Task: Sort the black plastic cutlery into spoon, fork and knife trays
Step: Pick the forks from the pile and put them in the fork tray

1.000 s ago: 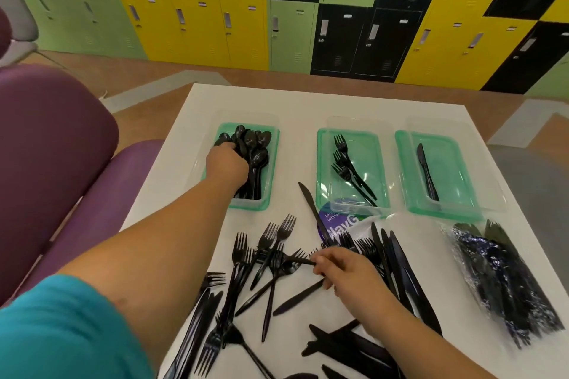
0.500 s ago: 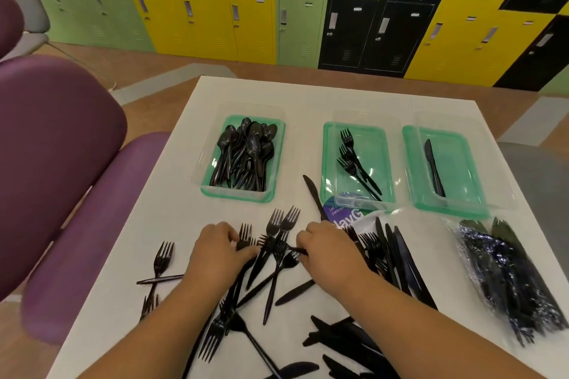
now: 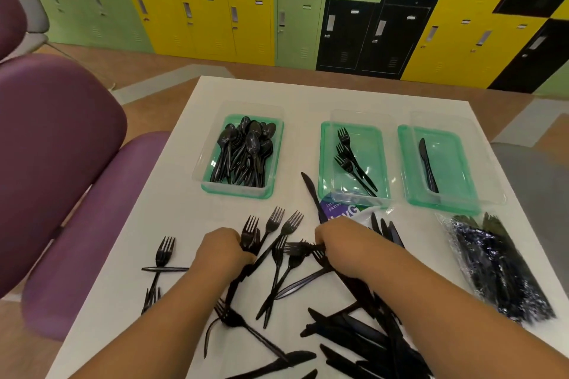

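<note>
Black plastic forks (image 3: 277, 234) lie tangled; my left hand (image 3: 223, 251) and right hand (image 3: 341, 243) each clamp some. I should lift them free of the knives (image 3: 354, 332).

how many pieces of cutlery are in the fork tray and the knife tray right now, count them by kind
Forks in the fork tray: 3
Knives in the knife tray: 1
Total: 4

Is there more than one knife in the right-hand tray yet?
No. The right tray holds a single black knife; other knives still lie loose on the table.
</note>
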`<control>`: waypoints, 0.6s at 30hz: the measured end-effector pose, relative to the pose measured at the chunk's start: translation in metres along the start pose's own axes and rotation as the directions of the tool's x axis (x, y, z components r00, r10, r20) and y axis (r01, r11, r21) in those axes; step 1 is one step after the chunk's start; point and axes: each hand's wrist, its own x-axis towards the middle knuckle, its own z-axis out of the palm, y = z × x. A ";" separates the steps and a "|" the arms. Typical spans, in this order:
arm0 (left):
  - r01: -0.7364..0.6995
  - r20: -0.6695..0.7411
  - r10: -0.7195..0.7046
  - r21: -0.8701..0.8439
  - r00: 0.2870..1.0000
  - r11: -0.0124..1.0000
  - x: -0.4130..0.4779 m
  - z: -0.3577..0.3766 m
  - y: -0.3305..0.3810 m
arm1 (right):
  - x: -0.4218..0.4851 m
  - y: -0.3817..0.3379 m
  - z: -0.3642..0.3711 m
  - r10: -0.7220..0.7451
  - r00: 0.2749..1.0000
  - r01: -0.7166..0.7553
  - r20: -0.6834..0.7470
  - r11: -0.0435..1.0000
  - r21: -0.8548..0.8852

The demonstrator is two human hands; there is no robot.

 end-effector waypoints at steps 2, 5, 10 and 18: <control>-0.007 -0.016 0.006 -0.007 1.000 1.000 0.002 -0.004 -0.001 | -0.006 0.006 -0.006 0.010 0.998 -0.009 0.068 1.000 -0.005; -0.017 -0.029 0.017 -0.029 0.999 0.999 0.006 -0.009 -0.002 | -0.010 0.015 -0.008 0.032 0.997 -0.040 0.071 0.994 0.105; -0.058 -0.046 0.049 -0.246 0.998 0.967 0.011 -0.008 -0.001 | 0.000 -0.002 0.019 0.130 0.991 -0.108 -0.008 0.851 0.515; -0.076 -0.026 0.072 -0.455 0.997 0.887 0.007 0.000 0.004 | 0.015 -0.047 0.065 0.298 0.950 -0.166 -0.092 0.733 0.660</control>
